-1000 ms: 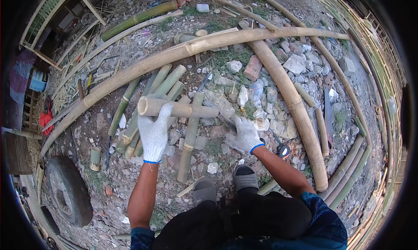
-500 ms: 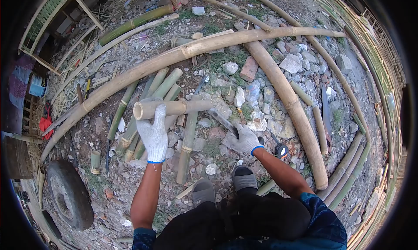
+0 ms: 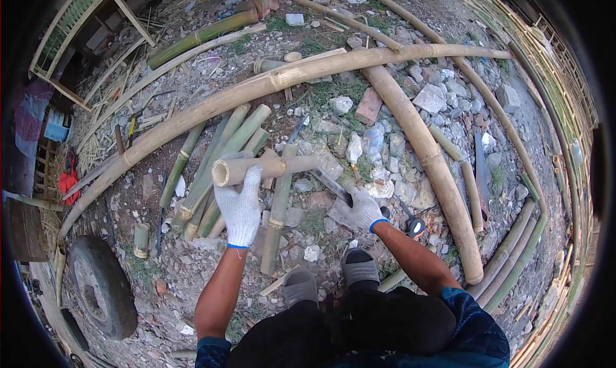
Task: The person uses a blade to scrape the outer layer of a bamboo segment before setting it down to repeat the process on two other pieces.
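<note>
My left hand, in a white glove, grips a short bamboo tube from below, its hollow end facing left. In my gloved right hand is the handle of a blade, whose far end points up and left to the tube's right end. Under and behind the tube lie several green bamboo pieces. A longer split piece lies beneath the tube's right part. Beside my right hand on the ground rests a round tape measure.
A long bamboo pole arches across the ground ahead. Another thick pole slants down on the right. A tyre lies at the lower left. Stones and a brick are scattered ahead, and my sandals are below.
My left hand and the bamboo tube have shifted a little right and slightly down. The blade in my right hand has barely moved.
</note>
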Demonstrator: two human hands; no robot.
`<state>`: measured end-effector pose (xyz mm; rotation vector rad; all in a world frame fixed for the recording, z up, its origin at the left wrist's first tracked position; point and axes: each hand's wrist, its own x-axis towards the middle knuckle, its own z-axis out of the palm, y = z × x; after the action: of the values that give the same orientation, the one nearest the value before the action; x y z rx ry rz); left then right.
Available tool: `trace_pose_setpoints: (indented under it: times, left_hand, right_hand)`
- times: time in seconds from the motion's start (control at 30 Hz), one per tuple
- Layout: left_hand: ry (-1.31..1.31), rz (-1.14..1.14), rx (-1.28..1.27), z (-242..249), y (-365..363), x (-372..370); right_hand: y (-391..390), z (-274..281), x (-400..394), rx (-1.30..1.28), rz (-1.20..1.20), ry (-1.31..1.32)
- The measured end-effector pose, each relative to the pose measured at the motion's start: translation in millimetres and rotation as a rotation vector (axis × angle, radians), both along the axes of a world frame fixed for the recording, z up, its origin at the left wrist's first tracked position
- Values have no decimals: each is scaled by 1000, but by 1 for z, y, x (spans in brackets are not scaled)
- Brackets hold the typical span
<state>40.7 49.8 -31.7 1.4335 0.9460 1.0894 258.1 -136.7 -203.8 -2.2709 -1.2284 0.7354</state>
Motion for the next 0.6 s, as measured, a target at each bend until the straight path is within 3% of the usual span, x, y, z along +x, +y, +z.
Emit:
trace_pose_setpoints:
  times: [0.6]
  left_hand:
    - [76, -96, 125, 2, -21, 3]
  right_hand:
    - [-7, -2, -3, 72, -112, 8]
